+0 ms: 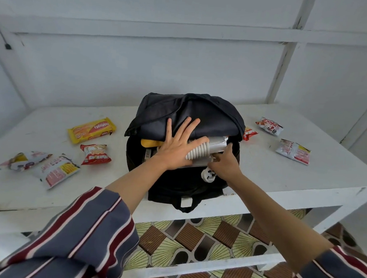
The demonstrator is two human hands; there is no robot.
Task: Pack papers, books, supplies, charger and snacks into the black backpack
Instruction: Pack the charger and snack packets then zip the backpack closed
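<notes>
Seven snack packets [92, 129] lie unpacked on the bench [283, 179], either side of the open black backpack [175, 183] at centre. We judge papers [218, 142] stowed. Left grip [177, 143] flat, fingers straight, on the flap [201, 110]; right grip [226, 164] curls round the white charger [199, 151] at the opening.

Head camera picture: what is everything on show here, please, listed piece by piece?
black backpack: one, black, open, mid-table
charger cable: one, white, coiled, at backpack's mouth
plug: one, white, on backpack's front
yellow item: one, yellow, inside backpack, unidentifiable
yellow snack packet: one, yellow, table, left
left snack packets: three, red-white, table, left
right snack packets: three, red-white, table, right
table: one, white, under everything
floor tiles: patterned brown-green, below table
left hand: one, flat on backpack flap and cable
right hand: one, pinching cable
sleeves: two, striped, bottom corners
</notes>
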